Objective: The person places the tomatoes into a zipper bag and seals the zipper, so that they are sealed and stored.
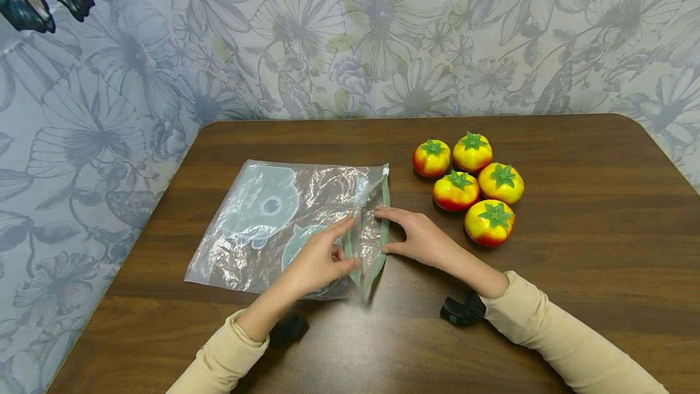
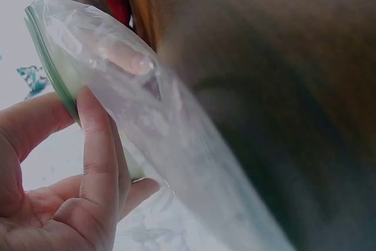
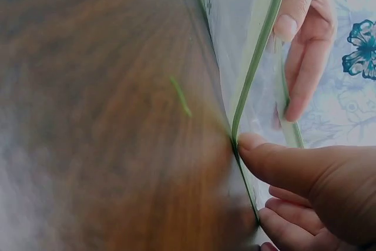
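Observation:
A clear zip bag with pale blue animal prints lies flat on the table, its green zip strip on the right side. My left hand pinches one lip of the mouth between thumb and fingers. On the opposite lip, the thumb and fingers of my right hand grip the green edge. Between the hands the two lips stand apart. From the right wrist view, my right thumb presses on the strip. In the left wrist view, bag film covers part of the other hand.
Several yellow-and-red, tomato-like fruits with green star-shaped tops cluster right of the bag. Beneath everything is a brown wooden table, with a flower-patterned wall behind it. Dark cameras sit under the wrists.

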A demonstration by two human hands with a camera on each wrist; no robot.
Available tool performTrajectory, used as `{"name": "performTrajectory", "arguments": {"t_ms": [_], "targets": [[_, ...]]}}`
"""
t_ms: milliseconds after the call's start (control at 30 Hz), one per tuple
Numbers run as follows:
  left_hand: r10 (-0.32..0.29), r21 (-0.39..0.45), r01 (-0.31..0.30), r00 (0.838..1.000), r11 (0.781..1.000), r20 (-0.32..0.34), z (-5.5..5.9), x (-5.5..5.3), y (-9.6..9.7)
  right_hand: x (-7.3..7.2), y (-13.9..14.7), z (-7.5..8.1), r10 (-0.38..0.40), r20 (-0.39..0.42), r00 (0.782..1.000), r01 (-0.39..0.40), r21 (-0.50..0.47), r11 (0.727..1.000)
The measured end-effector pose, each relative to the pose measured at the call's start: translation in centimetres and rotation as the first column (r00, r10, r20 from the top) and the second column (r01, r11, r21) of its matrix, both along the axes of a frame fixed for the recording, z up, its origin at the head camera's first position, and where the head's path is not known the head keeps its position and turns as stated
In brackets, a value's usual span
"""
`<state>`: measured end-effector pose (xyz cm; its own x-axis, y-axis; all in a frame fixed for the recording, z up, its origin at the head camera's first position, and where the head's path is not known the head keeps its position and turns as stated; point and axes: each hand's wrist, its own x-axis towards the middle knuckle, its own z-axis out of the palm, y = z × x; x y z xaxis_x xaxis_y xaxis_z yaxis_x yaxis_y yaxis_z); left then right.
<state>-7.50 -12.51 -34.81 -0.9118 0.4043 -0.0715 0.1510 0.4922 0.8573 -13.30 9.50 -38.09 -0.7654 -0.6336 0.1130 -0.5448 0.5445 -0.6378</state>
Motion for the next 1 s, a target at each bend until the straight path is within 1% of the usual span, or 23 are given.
{"name": "performTrajectory", "arguments": {"t_ms": [100,200,367,500,667,800,1000], "targets": [[0.02,0.045,-0.023,0.998,0.999,0.062,0.2,0.0,-0.2,0.0,0.1,-0.1,0.002,0.001,1.0,-0.002,-0.004,1.0],[0.033,0.093,-0.042,0.995,0.995,0.094,0.4,0.0,-0.4,0.1,0.1,-0.1,0.002,0.0,1.0,-0.002,-0.004,1.0],[0.057,0.167,-0.07,0.995,0.983,0.079,1.1,0.0,-0.7,0.1,0.1,-0.2,-0.002,-0.006,1.0,0.002,0.002,1.0],[0.091,0.198,-0.1,0.994,0.975,0.054,1.8,0.0,-1.2,0.1,0.1,-0.2,0.001,-0.001,1.0,-0.001,0.004,1.0],[0.114,0.241,-0.119,0.993,0.963,0.035,2.4,0.0,-1.7,0.1,0.0,-0.2,0.001,0.002,1.0,-0.001,0.003,1.0],[0.12,0.249,-0.128,0.992,0.96,0.046,2.6,0.1,-2.0,0.1,0.1,-0.2,0.001,-0.003,1.0,-0.001,0.003,1.0],[0.103,0.261,-0.122,0.991,0.958,0.085,2.6,0.0,-1.9,0.2,0.1,-0.3,0.002,-0.005,1.0,-0.002,0.002,1.0]]}}
